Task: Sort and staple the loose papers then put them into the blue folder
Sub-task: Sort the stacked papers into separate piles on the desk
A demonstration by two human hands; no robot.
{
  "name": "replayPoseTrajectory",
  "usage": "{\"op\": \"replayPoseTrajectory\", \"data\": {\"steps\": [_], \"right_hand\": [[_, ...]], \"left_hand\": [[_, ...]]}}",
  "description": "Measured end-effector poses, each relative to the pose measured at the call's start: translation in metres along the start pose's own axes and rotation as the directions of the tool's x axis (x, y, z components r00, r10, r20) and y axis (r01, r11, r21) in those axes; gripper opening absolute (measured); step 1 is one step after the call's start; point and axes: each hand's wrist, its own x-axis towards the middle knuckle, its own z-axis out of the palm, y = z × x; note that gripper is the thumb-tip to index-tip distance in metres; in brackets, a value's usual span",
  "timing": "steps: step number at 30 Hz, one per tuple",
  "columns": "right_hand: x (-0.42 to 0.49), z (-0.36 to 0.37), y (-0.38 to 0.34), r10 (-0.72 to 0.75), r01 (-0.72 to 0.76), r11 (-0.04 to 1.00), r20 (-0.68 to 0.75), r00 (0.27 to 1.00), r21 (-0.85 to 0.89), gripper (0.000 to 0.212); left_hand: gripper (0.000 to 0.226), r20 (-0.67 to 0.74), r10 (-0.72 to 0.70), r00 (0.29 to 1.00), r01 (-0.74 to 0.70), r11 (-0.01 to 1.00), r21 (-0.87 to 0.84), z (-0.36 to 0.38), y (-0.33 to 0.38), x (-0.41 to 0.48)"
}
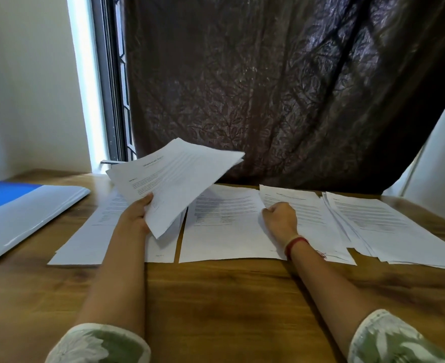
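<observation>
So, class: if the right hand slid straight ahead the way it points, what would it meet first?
The right hand pinches a printed sheet; beyond that paper, probably the dark curtain hanging behind, though depth is unclear.

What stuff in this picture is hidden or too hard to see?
Head view:
- Words on the held stack: too small and blurred to read.
- The blue folder: cut off by the left edge.
- The rightmost pile: cut off by the right edge.
- The left pages: partly hidden by that stack and the left hand.
- The right hand: its curled fingers hide whether it pinches the sheet beneath.
</observation>
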Motion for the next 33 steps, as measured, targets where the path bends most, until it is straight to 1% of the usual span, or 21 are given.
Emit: {"op": "replayPoseTrajectory", "data": {"steps": [1, 3, 6, 8, 10, 12, 14, 16, 18, 20, 22, 25, 28, 31, 33], "right_hand": [[-0.001, 0.000, -0.001, -0.004, 0.004, 1.000, 0.006, 1.000, -0.003, 0.016], [-0.003, 0.001, -0.001, -0.041, 0.042, 0.997, 0.027, 0.999, -0.060, 0.022], [-0.003, 0.003, 0.003, -0.112, 0.112, 0.978, 0.015, 0.994, -0.177, 0.031], [-0.001, -0.001, 0.004, -0.140, 0.133, 0.972, -0.023, 0.990, -0.195, 0.037], [0.001, -0.010, 0.004, -0.171, 0.164, 0.980, -0.055, 0.984, -0.114, 0.034], [0.003, -0.017, 0.003, -0.167, 0.172, 0.983, -0.069, 0.983, 0.061, 0.028], [0.003, -0.020, 0.001, -0.106, 0.118, 0.955, -0.058, 0.993, 0.271, 0.030], [0.002, -0.020, -0.005, -0.005, -0.013, 0.892, 0.038, 0.999, 0.452, 0.030], [-0.002, -0.020, -0.012, 0.036, -0.151, 0.830, 0.219, 0.975, 0.537, 0.031], [-0.007, -0.015, -0.016, -0.024, -0.204, 0.799, 0.370, 0.929, 0.565, 0.036], [-0.013, -0.012, -0.018, -0.064, -0.209, 0.785, 0.411, 0.909, 0.584, 0.031], [-0.021, -0.011, -0.021, -0.045, -0.198, 0.769, 0.361, 0.932, 0.607, 0.024], [-0.023, -0.011, -0.021, 0.003, -0.179, 0.794, 0.291, 0.957, 0.581, 0.021], [-0.020, -0.008, -0.018, 0.031, -0.186, 0.808, 0.275, 0.961, 0.559, 0.017], [-0.019, -0.007, -0.018, 0.036, -0.182, 0.816, 0.267, 0.963, 0.549, 0.018]], "left_hand": [[0.016, 0.030, -0.024, 0.999, 0.025, 0.999, -0.031, -0.001, 0.002, 0.004], [0.034, 0.042, -0.043, 0.998, 0.047, 0.995, -0.084, -0.007, 0.002, 0.011], [0.036, 0.050, -0.020, 0.999, 0.021, 0.999, -0.027, -0.016, 0.001, 0.022], [0.047, 0.115, -0.029, 0.993, 0.030, 1.000, -0.008, -0.019, 0.000, 0.023], [0.055, 0.184, -0.033, 0.982, 0.027, 0.999, 0.035, -0.020, 0.002, 0.022], [0.056, 0.253, -0.040, 0.967, 0.021, 0.997, 0.076, -0.014, 0.006, 0.016], [0.054, 0.289, -0.053, 0.956, 0.021, 0.994, 0.111, -0.004, 0.010, 0.010], [0.052, 0.321, -0.063, 0.945, 0.023, 0.992, 0.126, 0.004, 0.012, 0.006], [0.051, 0.350, -0.072, 0.934, 0.023, 0.990, 0.140, 0.011, 0.013, 0.002], [0.046, 0.349, -0.069, 0.934, 0.020, 0.990, 0.143, 0.016, 0.011, -0.001], [0.038, 0.350, -0.070, 0.934, 0.017, 0.988, 0.152, 0.019, 0.009, -0.003], [0.026, 0.343, -0.079, 0.936, 0.014, 0.982, 0.189, 0.023, 0.009, -0.009], [0.026, 0.344, -0.099, 0.934, 0.025, 0.977, 0.214, 0.027, 0.008, -0.011], [0.027, 0.343, -0.093, 0.935, 0.020, 0.978, 0.209, 0.028, 0.007, -0.012], [0.032, 0.347, -0.090, 0.934, 0.017, 0.978, 0.210, 0.026, 0.005, -0.010]]}}
